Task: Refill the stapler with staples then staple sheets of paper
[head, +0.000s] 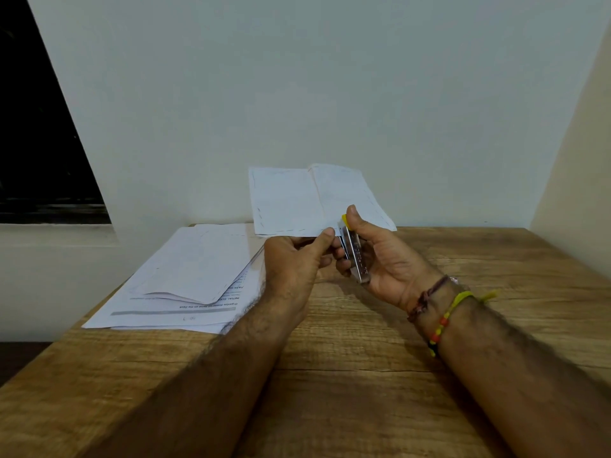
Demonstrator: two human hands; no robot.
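1. Table (pixel 330 375): wood-grain surface, light brown, matt, with visible grain lines and one dark crack-like line running across the near part.
2. Stapler (pixel 354 256): bare metal body, silvery and glossy, with stamped markings along its side; a yellow plastic piece at its far end.
3. Held sheets (pixel 297 200): thin white paper, matt, creased down the middle, with faint print showing through.
4. Paper stack (pixel 185 279) at left: white matt paper, printed with black text and a grey bar.
5. Wrist bands (pixel 439 312) at right: braided brown cord, yellow thread, and glossy coloured beads.
6. Wall (pixel 297 77): smooth, matt, pale painted finish.
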